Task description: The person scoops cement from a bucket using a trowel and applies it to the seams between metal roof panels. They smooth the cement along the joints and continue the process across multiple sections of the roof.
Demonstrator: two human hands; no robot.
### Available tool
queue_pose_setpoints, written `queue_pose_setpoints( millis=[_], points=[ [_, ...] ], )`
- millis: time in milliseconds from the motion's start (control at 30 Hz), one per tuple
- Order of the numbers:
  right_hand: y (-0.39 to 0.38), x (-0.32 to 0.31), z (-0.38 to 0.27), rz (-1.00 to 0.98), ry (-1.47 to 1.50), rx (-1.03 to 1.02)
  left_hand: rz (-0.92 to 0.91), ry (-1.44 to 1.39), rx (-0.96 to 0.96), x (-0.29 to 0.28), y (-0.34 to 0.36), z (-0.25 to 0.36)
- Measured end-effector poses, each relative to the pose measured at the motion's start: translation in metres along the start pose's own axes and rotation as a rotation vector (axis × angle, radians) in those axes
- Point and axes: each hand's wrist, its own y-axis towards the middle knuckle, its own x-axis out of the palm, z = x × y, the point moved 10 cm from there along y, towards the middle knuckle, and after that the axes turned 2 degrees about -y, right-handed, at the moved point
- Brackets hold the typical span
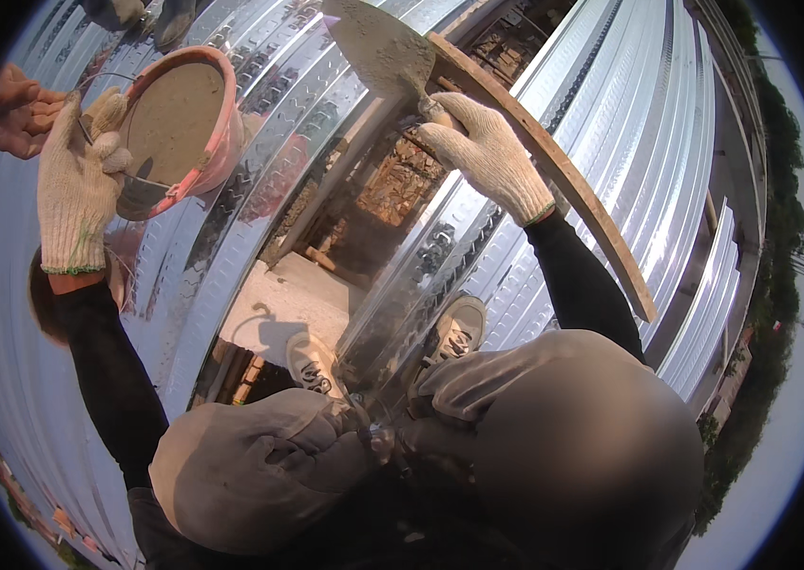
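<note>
My left hand (81, 195), in a pale knitted glove with a green-edged cuff, is closed around the wire handle of a red bucket (219, 152). Grey wet mortar (174, 122) nearly fills the bucket, which tilts toward me. Another person's bare hand (17, 112) reaches in beside my left fingers, close to the handle; whether it touches the handle I cannot tell. Ahead on the right, my gloved right hand (489, 157) grips a trowel (378, 49) by its handle. Mortar smears coat the trowel's broad blade, which points away to the left.
Shiny ribbed metal decking (611, 123) spreads on both sides. Between its sheets lies an opening (373, 204) with rubble below. A long wooden plank (564, 176) lies right of it. Another bucket (46, 294) is partly hidden behind my left forearm. The other person's shoes (172, 24) are at the far left.
</note>
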Motion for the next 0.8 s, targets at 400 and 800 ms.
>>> queue_pose_setpoints(
  millis=[400, 800],
  points=[
    [-0.192, -0.147, 0.148, 0.529, 0.021, 0.383, -0.324, 0.166, -0.167, 0.097, -0.009, 0.02],
    [-0.389, -0.237, 0.111, 1.066, 0.213, 0.378, -1.061, 0.373, -0.401, 0.359, -0.213, -0.073]
  ],
)
